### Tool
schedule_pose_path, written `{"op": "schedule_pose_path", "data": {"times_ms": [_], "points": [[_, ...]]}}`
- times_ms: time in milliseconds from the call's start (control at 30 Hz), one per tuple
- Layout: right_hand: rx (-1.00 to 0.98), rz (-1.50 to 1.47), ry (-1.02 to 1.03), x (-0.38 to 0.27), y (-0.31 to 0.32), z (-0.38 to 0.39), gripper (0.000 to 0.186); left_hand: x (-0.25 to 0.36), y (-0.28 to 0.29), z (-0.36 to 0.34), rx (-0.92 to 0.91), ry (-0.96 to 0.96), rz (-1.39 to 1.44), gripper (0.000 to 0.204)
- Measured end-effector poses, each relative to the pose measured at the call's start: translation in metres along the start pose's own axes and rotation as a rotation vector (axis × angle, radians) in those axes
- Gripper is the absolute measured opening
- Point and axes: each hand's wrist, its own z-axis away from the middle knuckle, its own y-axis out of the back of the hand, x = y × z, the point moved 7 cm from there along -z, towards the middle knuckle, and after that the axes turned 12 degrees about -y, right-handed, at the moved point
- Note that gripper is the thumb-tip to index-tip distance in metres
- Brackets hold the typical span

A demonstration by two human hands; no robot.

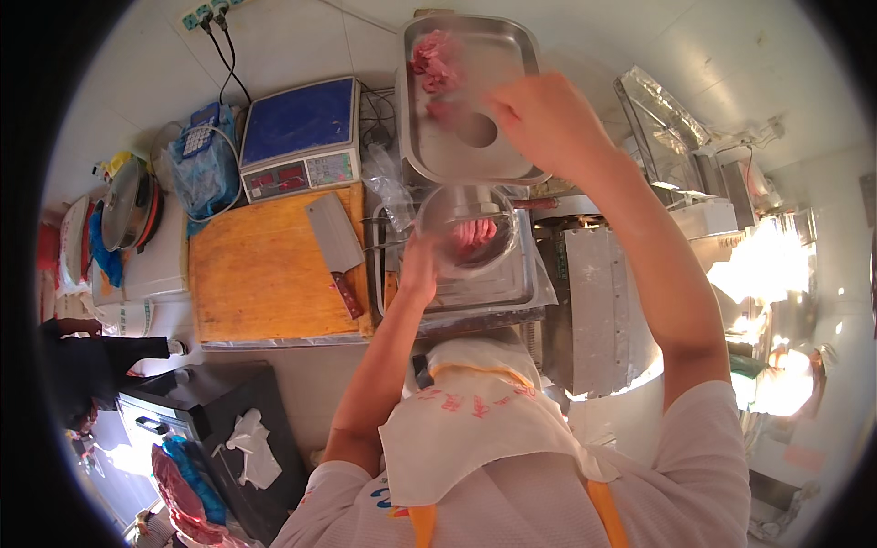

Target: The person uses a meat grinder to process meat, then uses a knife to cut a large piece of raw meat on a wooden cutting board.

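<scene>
My left hand (pixel 421 269) is closed on the left rim of a round metal bowl (pixel 501 256). The bowl is tilted under the metal outlet (pixel 470 197) of what looks like a meat grinder, and pink ground meat (pixel 474 235) shows at it. Above the outlet lies a steel feed tray (pixel 498 46) with a dark round hole (pixel 477 130). Pieces of raw red meat (pixel 437 62) rest on the tray's left side. My right hand (pixel 541 119), slightly blurred, is curled closed over the tray, right of the hole. Whatever its fingers hold, if anything, is hidden.
Left of the bowl, a cleaver (pixel 334 234) lies on a wooden cutting board (pixel 256 265). Behind the board stands a scale (pixel 301 123) with a blue top. Under the bowl sits a rectangular steel tray (pixel 512 297). A metal cabinet (pixel 603 310) is to the right.
</scene>
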Motion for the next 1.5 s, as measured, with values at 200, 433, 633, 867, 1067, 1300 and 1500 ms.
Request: {"op": "schedule_pose_path", "data": {"times_ms": [200, 433, 633, 867, 1067, 1300, 1500], "points": [[0.093, -0.289, -0.092, 0.033, 0.027, 0.063, 0.022, 0.011, 0.0, 0.005, -0.089, 0.012, -0.07, 0.013], [0.008, -0.146, -0.141, 0.026, 0.024, 0.044, 0.022, 0.007, 0.01, -0.003, -0.048, -0.022, -0.062, 0.012], [0.279, -0.152, 0.014, 0.016, 0.025, -0.068, 0.025, -0.004, 0.007, -0.007, -0.037, 0.013, -0.061, 0.013], [0.022, 0.216, 0.061, 0.005, -0.011, -0.072, 0.02, -0.016, 0.015, -0.014, -0.06, 0.018, -0.04, 0.017], [0.087, -0.132, 0.099, 0.015, 0.018, 0.016, 0.025, -0.013, 0.016, -0.011, -0.059, 0.012, -0.06, 0.018], [0.163, -0.093, -0.024, 0.027, 0.023, -0.035, 0.026, -0.036, 0.025, -0.027, -0.105, 0.044, -0.06, 0.021], [0.004, -0.05, -0.012, 0.022, 0.009, -0.011, 0.022, -0.029, 0.026, -0.02, -0.088, 0.03, -0.033, 0.02]]}}
